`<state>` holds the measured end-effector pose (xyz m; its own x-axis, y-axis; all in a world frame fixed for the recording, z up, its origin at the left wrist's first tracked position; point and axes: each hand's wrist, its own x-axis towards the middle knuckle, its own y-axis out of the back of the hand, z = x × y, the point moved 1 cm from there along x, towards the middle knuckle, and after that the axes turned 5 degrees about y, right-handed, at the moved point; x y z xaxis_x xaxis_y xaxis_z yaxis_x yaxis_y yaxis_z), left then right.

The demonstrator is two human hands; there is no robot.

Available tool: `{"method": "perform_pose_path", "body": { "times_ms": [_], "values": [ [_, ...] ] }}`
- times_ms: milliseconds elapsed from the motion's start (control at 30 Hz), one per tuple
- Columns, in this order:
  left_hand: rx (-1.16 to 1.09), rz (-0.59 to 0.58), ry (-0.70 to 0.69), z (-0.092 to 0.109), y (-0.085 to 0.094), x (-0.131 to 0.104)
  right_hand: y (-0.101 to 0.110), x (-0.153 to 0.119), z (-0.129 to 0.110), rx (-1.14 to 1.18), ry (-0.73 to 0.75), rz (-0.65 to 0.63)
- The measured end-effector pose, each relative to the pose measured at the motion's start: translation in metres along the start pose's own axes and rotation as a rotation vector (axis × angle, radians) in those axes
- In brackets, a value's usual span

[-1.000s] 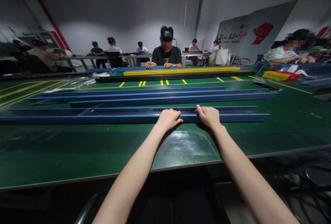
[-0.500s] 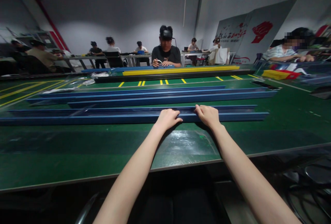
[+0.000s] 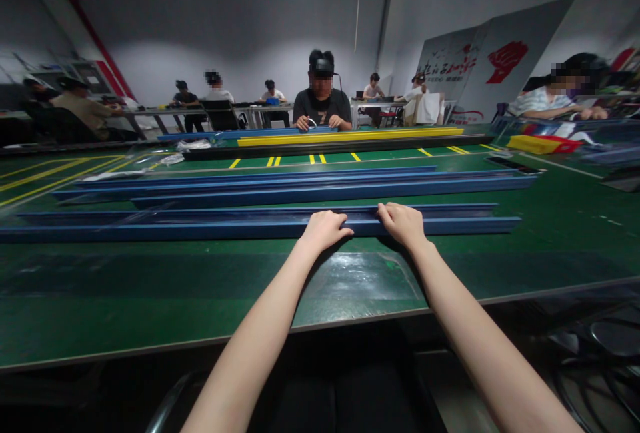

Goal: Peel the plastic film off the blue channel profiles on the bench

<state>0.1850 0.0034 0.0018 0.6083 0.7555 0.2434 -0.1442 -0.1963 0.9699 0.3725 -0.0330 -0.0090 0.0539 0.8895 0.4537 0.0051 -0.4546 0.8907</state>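
Note:
A long blue channel (image 3: 225, 229) with raised side walls lies lengthwise in front of me on the green table (image 3: 150, 293). My left hand (image 3: 326, 228) is closed over it, with the thumb at its near wall and the fingertips hidden inside. To the right, my right hand (image 3: 404, 223) is also closed on the channel, its fingers curled at the far wall. A short gap separates the two hands. Clear film covers part of the channel's left half.
More blue channels (image 3: 340, 188) lie just beyond. Farther off are a yellow strip (image 3: 350, 137) and a black strip (image 3: 340, 148). A person (image 3: 323, 110) sits opposite, holding something white and curved. At right stand a phone (image 3: 513, 165) and a yellow tray (image 3: 535, 144).
My hands and the blue channel stay where they were. The person opposite has shifted their hands slightly, and the white curved thing sits a little lower.

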Motion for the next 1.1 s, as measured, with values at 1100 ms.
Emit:
{"method": "perform_pose_path", "body": {
  "times_ms": [1100],
  "values": [
    [-0.022, 0.045, 0.056, 0.001, -0.002, -0.002, -0.003, -0.006, -0.017, 0.037, 0.346, 0.139]
  ]
}}
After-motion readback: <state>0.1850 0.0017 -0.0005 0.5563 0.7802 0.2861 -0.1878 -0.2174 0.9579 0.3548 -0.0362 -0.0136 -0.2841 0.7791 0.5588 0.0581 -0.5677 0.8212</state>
